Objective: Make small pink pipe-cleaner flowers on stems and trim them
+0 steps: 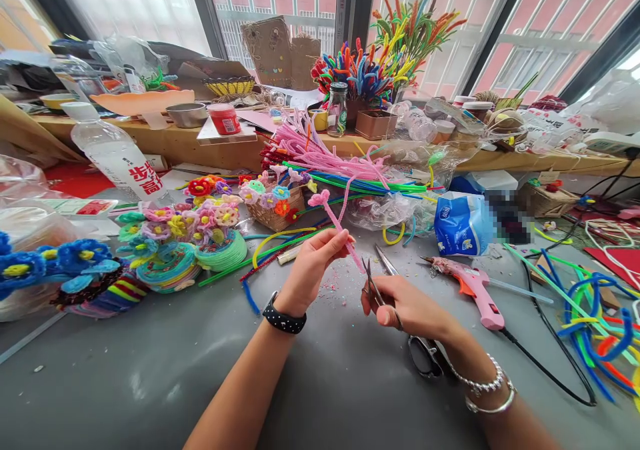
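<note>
My left hand (320, 267) pinches a pink pipe cleaner (336, 218) in the middle of the view. Its upper end is bent into small loops, and a second strand angles up beside it. In my right hand (407, 307) is a small pair of scissors (373, 287), fingers through the handles. The scissor tips point up, close to the pipe cleaner's lower end; whether they touch it I cannot tell. Pink fuzz lies scattered on the grey table (330, 383) beneath. A larger pair of scissors (425, 357) rests partly under my right hand.
Pipe-cleaner flower pots (220, 250) stand at left by a tilted water bottle (117, 150). A bundle of pink pipe cleaners (325, 153) lies behind my hands. To the right are a pink glue gun (473, 287) with a cord, a blue packet (463, 223) and tangled pipe cleaners (595, 330).
</note>
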`<state>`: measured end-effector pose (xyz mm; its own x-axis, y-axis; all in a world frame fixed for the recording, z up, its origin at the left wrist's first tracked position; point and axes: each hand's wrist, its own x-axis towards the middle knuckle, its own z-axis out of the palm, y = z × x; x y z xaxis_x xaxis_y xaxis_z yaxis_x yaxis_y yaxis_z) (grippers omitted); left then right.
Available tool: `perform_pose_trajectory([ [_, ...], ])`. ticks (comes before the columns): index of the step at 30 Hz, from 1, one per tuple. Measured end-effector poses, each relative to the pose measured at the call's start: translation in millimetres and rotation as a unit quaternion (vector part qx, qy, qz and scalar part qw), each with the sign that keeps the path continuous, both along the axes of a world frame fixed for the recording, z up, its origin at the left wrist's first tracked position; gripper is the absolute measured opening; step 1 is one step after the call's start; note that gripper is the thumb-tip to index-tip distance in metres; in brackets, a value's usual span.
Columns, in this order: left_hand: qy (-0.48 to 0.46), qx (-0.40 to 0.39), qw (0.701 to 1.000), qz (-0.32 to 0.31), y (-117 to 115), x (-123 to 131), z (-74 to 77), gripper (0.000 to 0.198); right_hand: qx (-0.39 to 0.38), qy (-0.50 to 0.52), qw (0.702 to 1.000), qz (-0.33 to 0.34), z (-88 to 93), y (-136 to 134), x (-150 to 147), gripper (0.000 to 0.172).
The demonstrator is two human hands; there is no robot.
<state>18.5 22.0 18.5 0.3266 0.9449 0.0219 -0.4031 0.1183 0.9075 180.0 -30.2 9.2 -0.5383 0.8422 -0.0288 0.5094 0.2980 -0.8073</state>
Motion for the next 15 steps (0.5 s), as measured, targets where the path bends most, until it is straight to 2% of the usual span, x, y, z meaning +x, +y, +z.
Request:
perform_pose_trajectory([
  [9,0.048,0.042,0.997,-0.031,-0.9,1.3,-0.7,0.015,-0.006,-0.04,0.999,0.016,-1.7,-1.7,1.6,0.072],
  [15,0.055,0.052,0.997,-0.017,-0.9,1.6,-2.0,0.016,-0.004,-0.013,1.0,0.004,-2.5,-1.2,-5.5,0.07],
])
